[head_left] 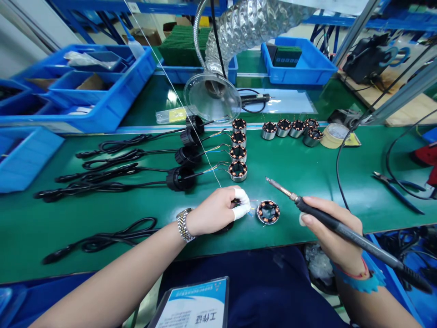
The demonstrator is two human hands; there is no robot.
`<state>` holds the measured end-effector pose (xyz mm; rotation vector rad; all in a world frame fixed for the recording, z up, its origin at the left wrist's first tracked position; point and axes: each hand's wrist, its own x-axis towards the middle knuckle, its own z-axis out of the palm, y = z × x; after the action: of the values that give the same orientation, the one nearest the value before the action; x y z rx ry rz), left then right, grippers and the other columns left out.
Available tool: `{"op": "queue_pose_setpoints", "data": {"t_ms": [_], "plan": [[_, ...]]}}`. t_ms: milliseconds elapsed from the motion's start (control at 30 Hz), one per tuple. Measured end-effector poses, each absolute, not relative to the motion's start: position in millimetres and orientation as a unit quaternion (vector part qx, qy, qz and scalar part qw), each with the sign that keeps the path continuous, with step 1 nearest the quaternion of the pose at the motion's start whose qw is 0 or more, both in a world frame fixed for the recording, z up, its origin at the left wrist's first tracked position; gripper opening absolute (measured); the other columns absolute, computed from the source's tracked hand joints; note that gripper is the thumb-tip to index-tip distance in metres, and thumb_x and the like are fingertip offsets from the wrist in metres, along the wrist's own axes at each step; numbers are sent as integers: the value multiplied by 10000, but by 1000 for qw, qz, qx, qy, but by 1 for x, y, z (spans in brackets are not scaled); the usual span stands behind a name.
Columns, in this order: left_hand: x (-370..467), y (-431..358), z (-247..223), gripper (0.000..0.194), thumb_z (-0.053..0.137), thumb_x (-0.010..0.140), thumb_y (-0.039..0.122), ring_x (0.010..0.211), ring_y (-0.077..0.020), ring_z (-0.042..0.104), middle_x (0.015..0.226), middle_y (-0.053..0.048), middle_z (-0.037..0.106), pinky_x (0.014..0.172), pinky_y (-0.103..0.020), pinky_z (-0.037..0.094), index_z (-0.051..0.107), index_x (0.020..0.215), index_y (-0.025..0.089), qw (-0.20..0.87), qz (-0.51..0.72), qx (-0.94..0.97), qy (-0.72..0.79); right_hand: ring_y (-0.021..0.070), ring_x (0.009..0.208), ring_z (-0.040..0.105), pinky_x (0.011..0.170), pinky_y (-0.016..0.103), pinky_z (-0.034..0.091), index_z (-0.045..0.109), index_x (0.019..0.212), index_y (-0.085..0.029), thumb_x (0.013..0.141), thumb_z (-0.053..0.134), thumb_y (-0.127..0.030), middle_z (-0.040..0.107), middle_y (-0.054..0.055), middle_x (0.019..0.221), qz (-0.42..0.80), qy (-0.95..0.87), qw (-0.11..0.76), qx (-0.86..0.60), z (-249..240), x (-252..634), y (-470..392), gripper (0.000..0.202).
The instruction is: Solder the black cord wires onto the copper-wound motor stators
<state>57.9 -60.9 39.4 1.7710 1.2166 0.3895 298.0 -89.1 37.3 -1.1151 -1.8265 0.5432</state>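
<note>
Left hand (pixel 216 207) pinching thin coloured wires (pixel 253 208) | right hand (pixel 334 246) grasping black pen-shaped soldering iron (pixel 317 214) | silver copper-wound ring stator (pixel 269 222) likely rigid, wires fragile; hold outer rim

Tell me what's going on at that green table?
A person is working there with both hands. The right hand holds a soldering iron, its tip apart from everything. The left hand, wearing white fingertip covers, pinches thin coloured wires beside a metal ring with copper coils. Farther back, four similar rings stand lined up near black cables.
</note>
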Motion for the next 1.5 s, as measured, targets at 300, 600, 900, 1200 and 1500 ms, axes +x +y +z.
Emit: {"op": "queue_pose_setpoints", "data": {"t_ms": [300, 600, 900, 1200, 1500], "plan": [[58, -60, 39, 110, 496, 740, 194, 595, -82, 449, 722, 8, 517, 569, -199, 364, 526, 648, 143, 461, 162, 720, 492, 104, 693, 643, 593, 180, 530, 594, 1025, -281, 728, 610, -110, 678, -22, 862, 252, -727, 456, -448, 40, 293, -90, 343], [58, -61, 39, 103, 501, 736, 195, 596, -81, 446, 721, 12, 516, 571, -195, 362, 522, 648, 146, 467, 163, 714, 495, 89, 610, 606, 587, 197, 494, 591, 1023, -270, 749, 584, -91, 648, -34, 703, 285, -707, 469, -447, 36, 290, -91, 327], [58, -60, 38, 104, 504, 736, 203, 602, -82, 446, 736, 9, 518, 579, -196, 365, 524, 653, 144, 467, 160, 715, 495, 112, 659, 601, 623, 238, 488, 573, 928, -229, 745, 585, -101, 628, -18, 750, 283, -713, 467, -440, 28, 285, -90, 224], [57, -60, 43, 177, 512, 748, 301, 536, -79, 371, 589, 35, 454, 510, -195, 306, 533, 692, 135, 576, 134, 640, 491, 171, 831, 579, 744, 320, 500, 483, 1069, -219, 744, 566, -92, 605, 57, 892, 213, -828, 401, -329, 4, 254, -87, 359], [56, -73, 31, 208, 491, 787, 320, 524, -85, 433, 547, 28, 482, 536, -205, 362, 561, 720, 136, 624, 204, 590, 471, 155, 819, 551, 730, 300, 486, 455, 1075, -209, 751, 521, -42, 576, 53, 876, 191, -830, 409, -327, 5, 242, -87, 371]]}}
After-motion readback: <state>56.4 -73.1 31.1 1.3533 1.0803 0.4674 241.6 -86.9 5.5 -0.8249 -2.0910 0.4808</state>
